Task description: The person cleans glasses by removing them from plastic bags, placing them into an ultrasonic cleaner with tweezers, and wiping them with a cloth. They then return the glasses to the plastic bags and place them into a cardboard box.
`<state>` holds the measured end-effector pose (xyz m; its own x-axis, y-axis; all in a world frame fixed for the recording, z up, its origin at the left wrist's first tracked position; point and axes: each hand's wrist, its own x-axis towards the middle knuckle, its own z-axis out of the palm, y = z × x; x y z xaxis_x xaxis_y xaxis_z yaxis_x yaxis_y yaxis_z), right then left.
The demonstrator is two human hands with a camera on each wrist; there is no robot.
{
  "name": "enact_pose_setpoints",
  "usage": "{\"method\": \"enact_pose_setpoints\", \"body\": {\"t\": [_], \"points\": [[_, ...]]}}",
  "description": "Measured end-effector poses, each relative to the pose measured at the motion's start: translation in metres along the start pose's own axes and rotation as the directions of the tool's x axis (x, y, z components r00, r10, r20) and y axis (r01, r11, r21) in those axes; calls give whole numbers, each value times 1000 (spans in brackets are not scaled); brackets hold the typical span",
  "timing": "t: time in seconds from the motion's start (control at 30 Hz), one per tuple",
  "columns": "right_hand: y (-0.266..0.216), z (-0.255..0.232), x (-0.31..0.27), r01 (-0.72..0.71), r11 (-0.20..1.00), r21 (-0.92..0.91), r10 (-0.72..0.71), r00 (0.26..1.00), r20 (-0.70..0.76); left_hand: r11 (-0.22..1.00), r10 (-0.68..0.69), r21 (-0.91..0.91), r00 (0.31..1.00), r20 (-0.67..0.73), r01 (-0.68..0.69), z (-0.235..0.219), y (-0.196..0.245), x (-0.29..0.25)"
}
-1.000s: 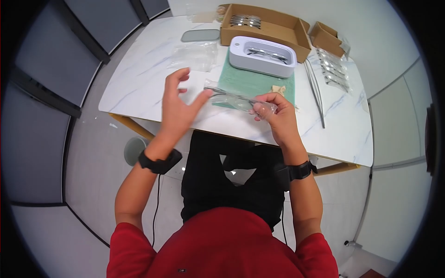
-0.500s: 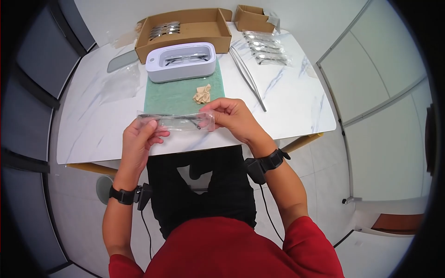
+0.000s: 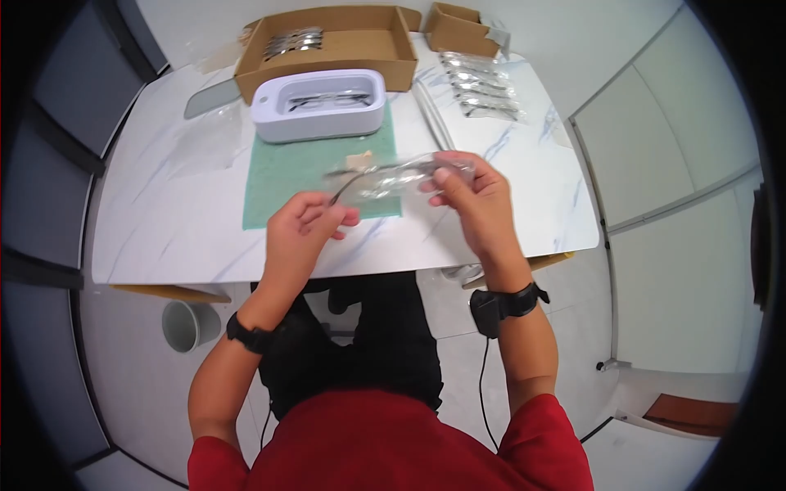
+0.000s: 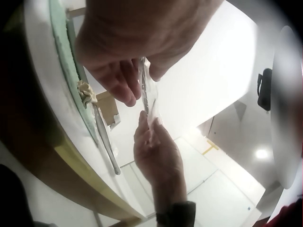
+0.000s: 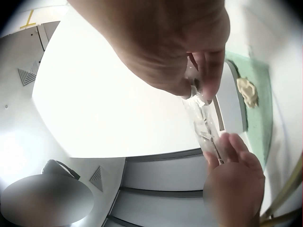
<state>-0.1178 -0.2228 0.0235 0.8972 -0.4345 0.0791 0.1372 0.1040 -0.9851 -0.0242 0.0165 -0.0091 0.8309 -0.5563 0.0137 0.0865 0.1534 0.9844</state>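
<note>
A pair of eyeglasses in a clear plastic bag [image 3: 385,182] is held over the green mat [image 3: 274,192], blurred by motion. At its right end, my right hand [image 3: 483,200] pinches the bag between thumb and fingers. My left hand [image 3: 299,233] pinches the left end, where a dark thin temple runs down to the fingertips. Both wrist views show the bag stretched between the two hands. Behind them stands a white eyeglass cleaner [image 3: 270,123] with another pair of glasses [image 3: 332,100] in its basin. A crumpled beige cloth [image 3: 358,159] is partly covered by the bag.
Long metal tweezers [image 3: 434,119] lie right of the mat. Several bagged glasses [image 3: 483,86] are lined up at the back right, near a small cardboard box [image 3: 458,31]. A large cardboard box [image 3: 372,74] holds more glasses. Empty clear bags [image 3: 205,147] lie at left.
The head view has swung to the right. My left hand went from apart to pinching the bag's left end, and the bag has since been raised and tilted over the mat.
</note>
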Motion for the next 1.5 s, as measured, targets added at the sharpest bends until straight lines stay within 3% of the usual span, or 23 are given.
{"method": "enact_pose_setpoints", "body": {"t": [0.13,0.2,0.3,0.43,0.6,0.7,0.77,0.8,0.83,0.9,1.0,1.03,1.17,1.33,1.43,1.5], "points": [[-25,-83,40,77,977,-198,-108,983,-151,867,291,426,956,-13,-258,-16,-17,-7],[-19,-135,74,6,969,-249,-60,977,-207,747,398,578,917,6,-328,-25,-20,-8],[-5,-192,118,-125,904,-410,13,964,-266,682,456,634,890,20,-364,-29,-24,-5],[1,-216,154,-195,862,-467,66,958,-279,658,476,644,878,44,-389,-25,-22,-7],[14,-228,169,-235,652,-721,-22,945,-327,587,473,690,871,131,-423,-23,-20,-7],[25,-234,175,-205,482,-852,-188,925,-329,622,462,675,882,94,-397,-22,-20,-7],[26,-235,172,-182,274,-944,-385,879,-282,640,456,671,888,60,-374,-21,-19,-6],[26,-232,171,-170,165,-972,-470,853,-229,637,458,669,886,69,-382,-22,-19,-7],[22,-222,168,-146,130,-981,-537,821,-194,635,460,670,885,72,-385,-23,-19,-7],[14,-188,152,70,249,-966,-625,774,-105,628,480,670,875,66,-396,-26,-20,-5],[-10,-101,106,220,499,-838,-371,928,23,631,500,657,864,62,-412,-29,-22,-5],[-6,-81,94,310,474,-824,-355,924,144,640,498,654,866,48,-405,-30,-24,-5],[3,-2,57,467,426,-775,-230,884,407,682,482,627,876,2,-376,-32,-27,-7],[25,57,51,442,480,-758,-193,896,400,733,475,575,878,-53,-363,-35,-28,-8],[43,66,62,511,334,-792,-199,860,471,744,489,553,870,-66,-376,-35,-30,-7],[39,66,59,492,328,-806,-168,870,463,746,482,560,873,-79,-361,-35,-30,-8]]}}
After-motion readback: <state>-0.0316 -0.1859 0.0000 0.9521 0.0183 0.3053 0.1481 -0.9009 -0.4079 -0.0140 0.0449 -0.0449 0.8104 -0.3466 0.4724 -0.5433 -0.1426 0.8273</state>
